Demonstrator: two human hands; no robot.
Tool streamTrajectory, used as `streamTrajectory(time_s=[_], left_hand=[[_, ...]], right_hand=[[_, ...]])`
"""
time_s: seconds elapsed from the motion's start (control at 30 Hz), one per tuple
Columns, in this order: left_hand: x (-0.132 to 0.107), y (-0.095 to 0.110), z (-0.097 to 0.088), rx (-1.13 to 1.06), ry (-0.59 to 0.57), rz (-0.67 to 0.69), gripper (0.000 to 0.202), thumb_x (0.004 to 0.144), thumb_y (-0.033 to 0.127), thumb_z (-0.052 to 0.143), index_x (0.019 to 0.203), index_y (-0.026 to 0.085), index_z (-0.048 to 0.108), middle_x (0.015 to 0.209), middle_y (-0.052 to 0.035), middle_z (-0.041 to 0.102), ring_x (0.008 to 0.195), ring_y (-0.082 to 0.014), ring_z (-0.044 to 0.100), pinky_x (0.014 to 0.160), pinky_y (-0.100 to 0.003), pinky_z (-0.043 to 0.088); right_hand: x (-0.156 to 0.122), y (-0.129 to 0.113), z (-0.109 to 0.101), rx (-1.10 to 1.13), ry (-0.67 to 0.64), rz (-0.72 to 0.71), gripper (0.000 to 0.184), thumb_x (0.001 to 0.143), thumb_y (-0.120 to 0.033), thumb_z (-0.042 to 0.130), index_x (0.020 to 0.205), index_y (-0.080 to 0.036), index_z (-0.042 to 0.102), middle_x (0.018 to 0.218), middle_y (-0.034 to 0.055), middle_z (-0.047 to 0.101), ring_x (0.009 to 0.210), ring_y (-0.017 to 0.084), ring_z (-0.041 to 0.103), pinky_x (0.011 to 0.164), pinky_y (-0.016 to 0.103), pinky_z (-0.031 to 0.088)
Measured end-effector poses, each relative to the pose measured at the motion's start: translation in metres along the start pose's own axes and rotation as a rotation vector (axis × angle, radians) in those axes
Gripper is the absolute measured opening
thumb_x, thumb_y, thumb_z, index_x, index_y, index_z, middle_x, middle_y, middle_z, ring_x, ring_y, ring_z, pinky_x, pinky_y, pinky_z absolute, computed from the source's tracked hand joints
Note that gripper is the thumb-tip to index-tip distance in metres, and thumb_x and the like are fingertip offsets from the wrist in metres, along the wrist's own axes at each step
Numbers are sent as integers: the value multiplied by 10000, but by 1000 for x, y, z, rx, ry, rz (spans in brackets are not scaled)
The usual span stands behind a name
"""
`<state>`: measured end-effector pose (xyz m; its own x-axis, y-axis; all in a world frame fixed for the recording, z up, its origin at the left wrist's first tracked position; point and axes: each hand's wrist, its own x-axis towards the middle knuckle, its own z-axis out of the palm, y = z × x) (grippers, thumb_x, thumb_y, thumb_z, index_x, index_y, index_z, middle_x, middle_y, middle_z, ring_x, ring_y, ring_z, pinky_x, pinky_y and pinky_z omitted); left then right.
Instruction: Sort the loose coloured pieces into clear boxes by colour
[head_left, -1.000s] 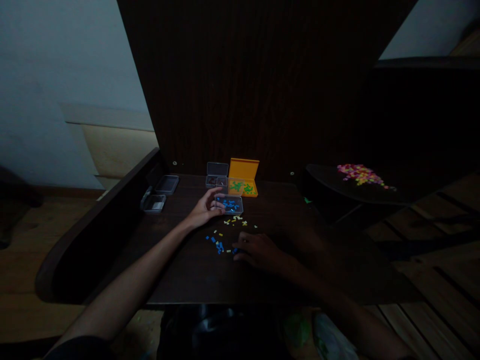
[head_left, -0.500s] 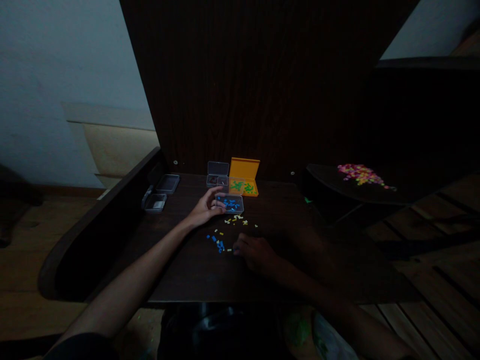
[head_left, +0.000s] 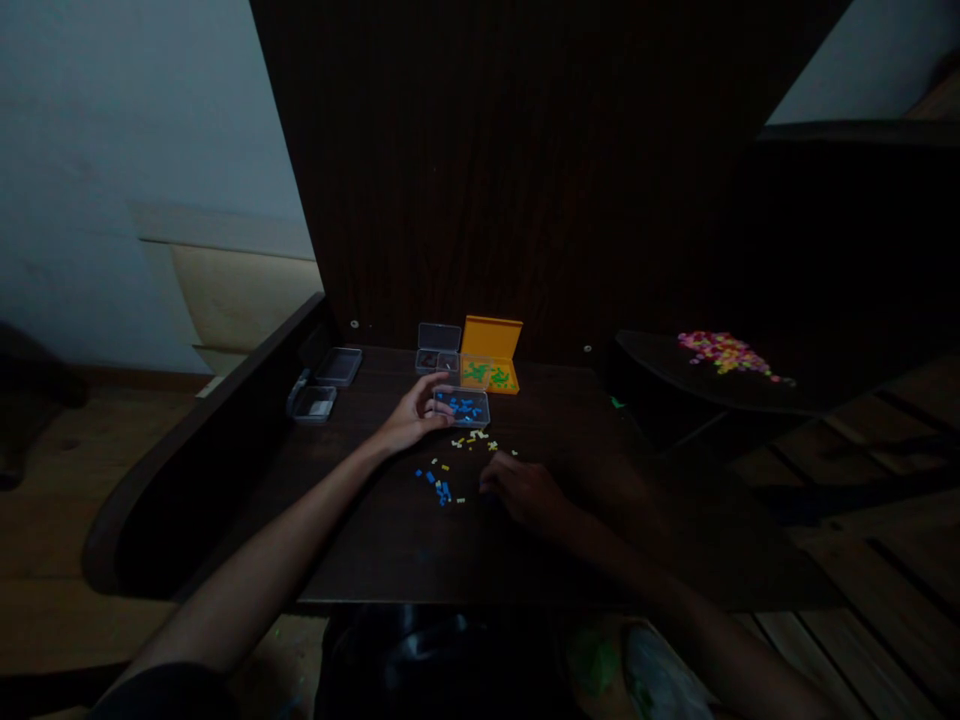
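Note:
My left hand (head_left: 417,412) holds the left end of a clear plastic box (head_left: 480,418), its fingers curled at the rim. Small blue building bricks (head_left: 466,406) lie in that box. To the right of a loose blue cluster (head_left: 444,493) is my right hand (head_left: 525,492), low over the dark tabletop, its fingertips drawn together. Whatever they pinch, if anything, is too dark to see. Pale and yellow bricks (head_left: 478,437) are scattered between the box and my right hand.
Behind the clear box stands an open orange case (head_left: 492,342) with green pieces, beside a small clear case (head_left: 439,338). Two clear containers (head_left: 339,366) sit at the left near the raised side panel (head_left: 187,450). Pink and yellow pieces (head_left: 727,353) are heaped on the right-hand ledge.
My right hand has shifted slightly right and away from me, off the loose blue and pale bricks. My left hand stays at the clear box.

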<state>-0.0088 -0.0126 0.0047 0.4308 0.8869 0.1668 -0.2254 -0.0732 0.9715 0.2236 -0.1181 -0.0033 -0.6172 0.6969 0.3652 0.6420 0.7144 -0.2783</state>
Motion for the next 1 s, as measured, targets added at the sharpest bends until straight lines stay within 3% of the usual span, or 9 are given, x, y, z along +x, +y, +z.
streamTrajectory(time_s=[0.17,0.33,0.5,0.77,1.0], left_hand=[[1,-2,-1,3,7,0,728,635,120,773,1285,219,462,1252,-98,512,821,-98,625,768,-285,539],[0,-2,-1,6,4,8,725,639,119,770,1292,228,473,1258,-101,516,816,-98,626,780,-298,541],[0,-1,0,21,12,0,737,635,119,771,1300,225,472,1251,-100,524,818,-100,624,776,-294,539],[0,1,1,20,7,-1,727,628,134,780,1281,223,474,1237,-96,523,817,-100,626,776,-298,542],[-1,3,2,14,7,0,725,627,134,776,1276,224,466,1237,-93,515,818,-101,619,779,-300,538]], right_hand=[[-5,3,-13,-8,-58,-34,46,953,-165,512,976,-196,537,904,32,629,766,132,605,648,222,450],[-16,5,-6,-110,-100,-179,130,953,-112,474,1016,-180,566,1053,84,647,916,148,614,652,218,459],[-20,6,0,-203,-92,-229,240,935,-56,406,1047,-171,585,1043,93,655,915,158,594,624,224,442],[-14,5,4,-108,38,-204,211,895,-27,431,961,-178,563,923,69,651,852,176,550,663,259,437],[-5,3,-26,157,114,-21,110,949,-129,471,938,-208,546,867,47,626,792,168,560,700,285,468]])
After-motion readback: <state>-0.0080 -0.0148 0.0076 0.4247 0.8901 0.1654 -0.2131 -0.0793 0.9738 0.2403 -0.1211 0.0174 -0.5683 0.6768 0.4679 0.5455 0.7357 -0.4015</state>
